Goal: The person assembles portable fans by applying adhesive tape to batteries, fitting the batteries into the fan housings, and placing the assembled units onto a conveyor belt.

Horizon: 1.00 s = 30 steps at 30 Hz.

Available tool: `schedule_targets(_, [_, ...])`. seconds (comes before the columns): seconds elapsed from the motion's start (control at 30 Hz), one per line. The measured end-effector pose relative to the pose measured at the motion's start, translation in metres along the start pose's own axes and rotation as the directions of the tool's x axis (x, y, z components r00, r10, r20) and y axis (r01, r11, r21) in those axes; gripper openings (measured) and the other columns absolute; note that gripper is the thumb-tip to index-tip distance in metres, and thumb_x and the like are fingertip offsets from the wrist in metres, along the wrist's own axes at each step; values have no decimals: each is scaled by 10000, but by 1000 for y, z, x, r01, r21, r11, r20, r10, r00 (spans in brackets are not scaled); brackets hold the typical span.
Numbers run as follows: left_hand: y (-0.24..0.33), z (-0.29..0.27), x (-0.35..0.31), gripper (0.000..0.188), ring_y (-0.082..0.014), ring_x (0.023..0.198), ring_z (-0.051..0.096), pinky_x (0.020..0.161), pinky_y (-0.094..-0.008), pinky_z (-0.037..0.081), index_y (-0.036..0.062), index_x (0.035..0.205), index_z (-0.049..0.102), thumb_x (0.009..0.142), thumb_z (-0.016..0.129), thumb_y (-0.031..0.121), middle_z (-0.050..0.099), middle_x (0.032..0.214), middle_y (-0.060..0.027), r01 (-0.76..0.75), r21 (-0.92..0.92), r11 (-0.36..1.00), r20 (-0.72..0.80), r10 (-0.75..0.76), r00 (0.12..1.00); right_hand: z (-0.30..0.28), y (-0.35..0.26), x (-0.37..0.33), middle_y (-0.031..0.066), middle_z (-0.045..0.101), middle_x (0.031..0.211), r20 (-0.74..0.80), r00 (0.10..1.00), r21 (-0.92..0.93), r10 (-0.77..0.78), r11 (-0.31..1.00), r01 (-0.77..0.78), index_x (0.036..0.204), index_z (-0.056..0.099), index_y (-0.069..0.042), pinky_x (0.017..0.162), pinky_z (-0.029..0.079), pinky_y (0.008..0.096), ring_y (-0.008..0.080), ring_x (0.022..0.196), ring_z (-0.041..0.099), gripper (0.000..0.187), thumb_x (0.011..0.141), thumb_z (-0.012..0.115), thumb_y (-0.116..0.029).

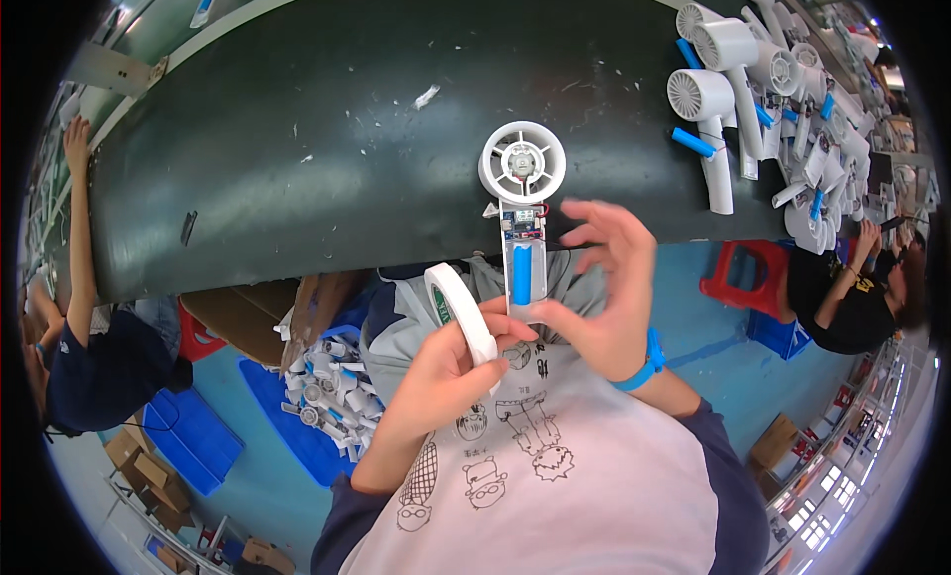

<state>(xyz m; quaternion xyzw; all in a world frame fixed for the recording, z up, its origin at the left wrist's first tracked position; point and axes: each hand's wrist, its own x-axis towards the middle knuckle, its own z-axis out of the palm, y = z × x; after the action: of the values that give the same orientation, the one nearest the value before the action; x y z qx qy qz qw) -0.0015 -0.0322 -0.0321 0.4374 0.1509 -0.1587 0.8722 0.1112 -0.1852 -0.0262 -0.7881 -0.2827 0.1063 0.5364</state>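
A white handheld fan (522, 163) lies with its round head on the dark table, and its opened handle reaches over the near edge toward me. A circuit board (522, 221) with thin wires and a blue cylindrical battery (523, 275) show inside the handle. My left hand (443, 369) is closed round a roll of white tape (458, 306), its fingertips beside the handle's near end. To the right of the handle is my right hand (612, 296), fingers spread and slightly blurred. Its thumb is at the handle's near end; whether it touches cannot be made out.
Several similar fans (699, 96) with blue batteries pile up at the table's right. A blue bin (287, 417) of white parts stands lower left. Co-workers sit at both sides, one arm (79, 218) resting on the left table edge. A red stool (738, 278) is at right.
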Motion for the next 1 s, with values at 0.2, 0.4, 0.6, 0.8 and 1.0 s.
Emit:
schedule_targets(0.2, [7, -3, -8, 313, -259, 1267, 423, 1095, -410, 298, -32, 1048, 550, 764, 446, -111, 387, 1366, -186, -5, -8, 1000, 15, 5, 1000, 7, 14, 17, 94, 607, 1035, 303, 880, 595, 365, 648, -474, 1287, 374, 33, 801, 472, 255, 113, 940, 573, 540, 820, 645, 13])
schedule_targets(0.4, [15, -11, -21, 161, -265, 1187, 496, 1012, -403, 365, 28, 909, 493, 780, 470, -66, 460, 1261, -180, -85, -55, 995, 153, 92, 984, 25, 52, 204, 119, 618, 1056, 180, 982, 353, 54, 929, -116, 1202, 484, 45, 837, 485, 294, 163, 963, 602, 429, 838, 653, -106])
schedule_targets(0.6, [39, 4, -21, 126, -279, 1064, 578, 943, -401, 442, 10, 871, 508, 763, 485, -52, 522, 1122, -172, -54, -2, 999, 62, 54, 997, 72, 72, 388, 165, 644, 961, -31, 998, -442, -62, 896, 41, 1079, 592, 48, 789, 485, 357, 262, 840, 624, 401, 866, 600, -292])
schedule_targets(0.8, [54, -15, -13, 139, -269, 1057, 581, 950, -393, 454, -6, 950, 504, 813, 522, -1, 531, 1116, -182, -97, -281, 955, 122, 136, 983, 76, -25, 212, 114, 621, 915, 434, 783, 395, -445, 875, 279, 1129, 574, -8, 837, 454, 322, 173, 887, 587, 335, 971, 431, -266])
schedule_targets(1.0, [76, -6, 5, 234, -264, 1022, 585, 928, -377, 451, -17, 1065, 518, 869, 515, 110, 592, 1040, -136, -299, -95, 949, 490, 306, 816, 35, -64, 102, 0, 480, 585, 364, 912, 524, -188, 851, -34, 1215, 480, -7, 482, 324, 191, 35, 502, 390, 312, 964, 356, -147])
